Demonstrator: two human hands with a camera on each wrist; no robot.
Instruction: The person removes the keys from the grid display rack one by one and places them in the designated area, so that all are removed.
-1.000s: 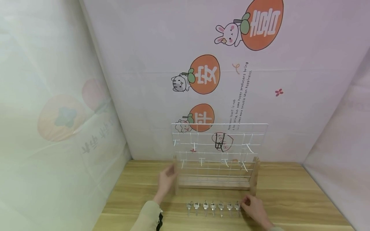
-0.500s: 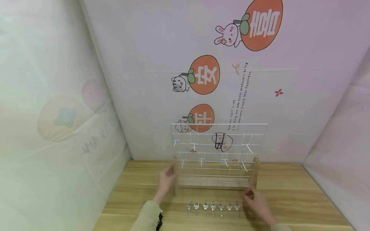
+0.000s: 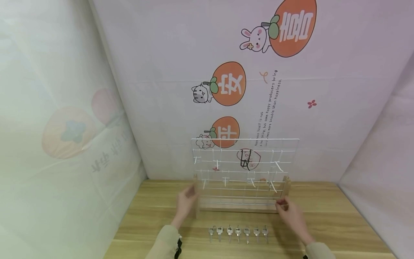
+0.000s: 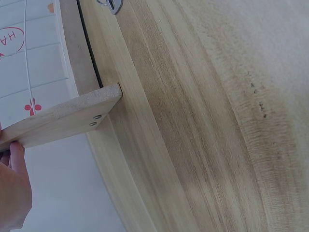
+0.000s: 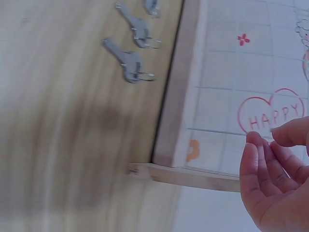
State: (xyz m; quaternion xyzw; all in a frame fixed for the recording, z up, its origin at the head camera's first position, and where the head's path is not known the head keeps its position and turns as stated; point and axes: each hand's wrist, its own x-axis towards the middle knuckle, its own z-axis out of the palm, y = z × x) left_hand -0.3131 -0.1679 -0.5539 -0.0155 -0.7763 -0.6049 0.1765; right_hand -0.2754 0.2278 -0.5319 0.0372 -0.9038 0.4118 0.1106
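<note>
A white wire grid rack (image 3: 245, 139) with a wooden base stands upright on the table. My left hand (image 3: 187, 201) holds the rack's left wooden post, its fingers curled behind the wood in the left wrist view, where the post (image 4: 63, 118) crosses toward the hand. My right hand (image 3: 290, 214) is at the lower right of the rack, thumb and fingertips close together. In the right wrist view the right hand (image 5: 277, 181) has loosely bent fingers with nothing visible between them. Several silver keys (image 3: 238, 231) with small rings lie in a row in front of the rack.
Several white hooks (image 3: 225, 181) stick out from the grid, and a black piece (image 3: 245, 159) hangs on its upper part. A wall cloth (image 3: 168, 108) with cartoon prints rises behind the wood-grain table (image 3: 326, 223).
My right hand has moved from beside the rightmost key up and away to the rack's lower right corner. My left hand stays on the left post, and the keys have not moved.
</note>
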